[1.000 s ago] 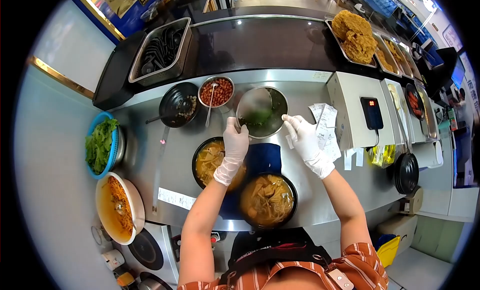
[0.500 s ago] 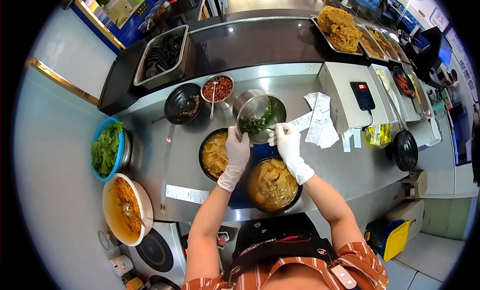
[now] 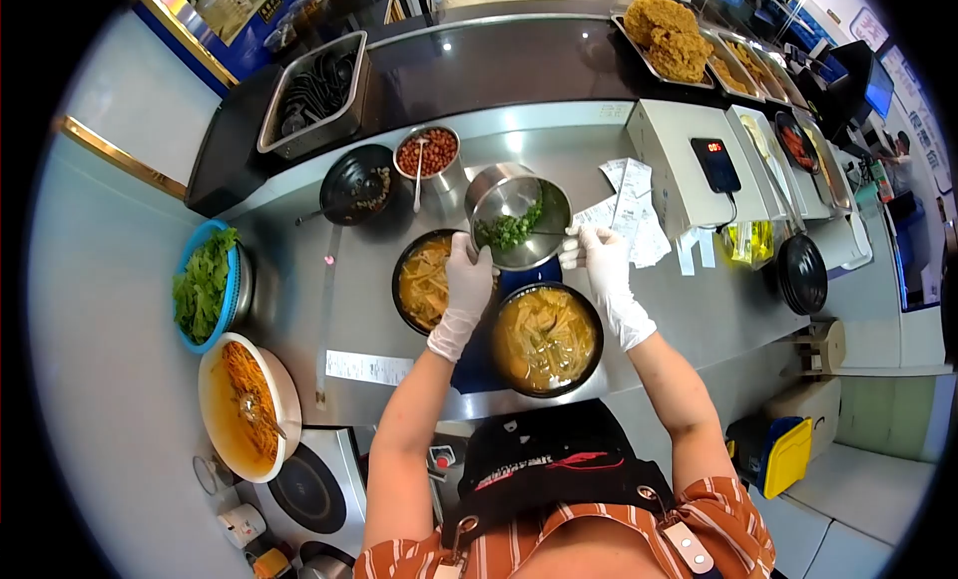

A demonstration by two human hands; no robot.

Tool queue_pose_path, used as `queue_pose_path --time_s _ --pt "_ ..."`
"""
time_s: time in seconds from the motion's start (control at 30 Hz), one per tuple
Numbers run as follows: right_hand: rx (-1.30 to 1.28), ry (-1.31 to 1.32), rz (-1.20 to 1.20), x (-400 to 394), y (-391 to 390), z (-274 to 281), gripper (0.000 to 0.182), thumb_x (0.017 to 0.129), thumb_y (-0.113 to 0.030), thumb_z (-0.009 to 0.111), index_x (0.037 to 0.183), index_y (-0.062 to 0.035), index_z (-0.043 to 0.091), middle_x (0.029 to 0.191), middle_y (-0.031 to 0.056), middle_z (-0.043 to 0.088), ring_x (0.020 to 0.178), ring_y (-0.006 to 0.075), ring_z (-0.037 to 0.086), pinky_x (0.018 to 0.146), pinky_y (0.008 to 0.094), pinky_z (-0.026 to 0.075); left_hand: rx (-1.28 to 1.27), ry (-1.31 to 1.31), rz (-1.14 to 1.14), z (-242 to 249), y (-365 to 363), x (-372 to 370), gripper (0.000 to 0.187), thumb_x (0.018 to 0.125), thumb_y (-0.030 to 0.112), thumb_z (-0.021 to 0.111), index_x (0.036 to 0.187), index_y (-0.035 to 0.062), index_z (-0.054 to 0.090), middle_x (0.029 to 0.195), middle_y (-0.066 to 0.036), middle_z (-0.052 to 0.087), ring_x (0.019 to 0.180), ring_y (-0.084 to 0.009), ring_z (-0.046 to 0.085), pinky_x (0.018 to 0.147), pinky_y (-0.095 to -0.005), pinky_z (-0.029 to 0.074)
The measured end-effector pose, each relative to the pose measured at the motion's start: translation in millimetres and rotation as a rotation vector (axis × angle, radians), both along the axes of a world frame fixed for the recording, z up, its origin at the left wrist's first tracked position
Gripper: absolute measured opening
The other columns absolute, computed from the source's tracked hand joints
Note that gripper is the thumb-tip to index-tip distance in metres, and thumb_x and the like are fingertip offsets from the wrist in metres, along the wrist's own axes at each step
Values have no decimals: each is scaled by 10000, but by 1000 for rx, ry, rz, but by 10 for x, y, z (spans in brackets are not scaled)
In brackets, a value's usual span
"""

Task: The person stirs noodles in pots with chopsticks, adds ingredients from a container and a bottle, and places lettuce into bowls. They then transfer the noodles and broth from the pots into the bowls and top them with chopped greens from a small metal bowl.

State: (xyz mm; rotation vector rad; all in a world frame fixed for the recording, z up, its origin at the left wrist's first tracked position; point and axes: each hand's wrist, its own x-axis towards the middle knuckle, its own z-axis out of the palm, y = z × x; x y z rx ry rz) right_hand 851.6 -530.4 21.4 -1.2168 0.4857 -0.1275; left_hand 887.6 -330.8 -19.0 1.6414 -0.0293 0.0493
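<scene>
A steel pot of chopped green onions is tilted toward me above the counter. My left hand, in a white glove, grips its left rim. My gloved right hand is closed at the pot's right side, pinching the end of a thin spoon handle; the spoon's head is hidden among the onions. Closest to me stands a black bowl of noodle soup. A second soup bowl sits to its left, partly covered by my left hand and wrist.
Behind are a pot of peanuts with a spoon and a black bowl. Lettuce and a tub of shredded carrot stand left. Receipts, a white box and stacked black bowls are right.
My right hand has moved right and slightly up, drawing the spoon handle toward the pot's right rim. The pot tips further toward me. The whole view has shifted slightly.
</scene>
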Motion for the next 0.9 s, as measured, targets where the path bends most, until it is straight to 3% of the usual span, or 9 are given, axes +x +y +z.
queue_pose_path --time_s 0.07,0.1,0.27,0.5,0.53,0.57,0.63,0.9 --pt "-28 -7 13 -139 -82 102 224 979 -153 514 920 38 614 719 106 638 552 171 620 513 278 531 1 7 -9 -45 -6 11 143 882 -34 569 902 27 441 706 -28 477 545 -132 577 502 -269 498" --pt "-49 -11 20 -200 -125 150 223 982 -156 514 925 34 615 722 103 640 556 170 620 518 277 532 -6 -18 4 -25 -20 15 183 883 -19 571 823 30 405 650 -21 467 527 -105 539 483 -267 473" --pt "-159 67 48 -668 -262 504 244 985 -155 512 979 50 643 755 98 636 586 159 623 554 263 526 -22 9 4 -43 -21 49 117 887 -27 563 893 27 459 668 -6 493 537 -92 529 494 -256 463" --pt "-292 -14 90 -1306 -157 246 226 983 -138 527 996 54 644 779 56 639 637 93 602 583 235 498 -11 -13 -28 -28 -5 47 126 893 -27 556 990 28 498 687 -9 531 542 -79 522 508 -243 459" --pt "-547 -98 158 -1388 -116 162 164 946 -92 568 998 37 654 776 87 650 632 138 618 598 260 510 2 -13 -36 -24 -6 50 127 893 -25 564 944 35 464 698 -13 505 543 -91 539 501 -245 475" --pt "-1087 -387 284 -1421 -157 33 151 879 -12 597 1018 21 646 799 123 646 650 225 631 627 302 528 14 -12 -45 -24 -8 48 156 893 -23 571 897 43 430 709 -17 480 545 -103 556 494 -247 490" --pt "-1440 -596 455 -1452 -179 38 222 828 35 603 1048 19 628 834 147 637 694 297 632 647 337 539 16 -7 -44 6 -18 25 156 895 -22 570 894 43 428 710 -15 478 548 -100 551 498 -246 491" --pt "-1297 -557 203 -720 -149 156 194 855 -10 596 1047 -2 623 868 135 646 721 295 645 625 359 537 -27 -6 -50 6 -16 45 154 902 -18 563 875 45 425 714 -7 475 571 -86 525 510 -237 490"
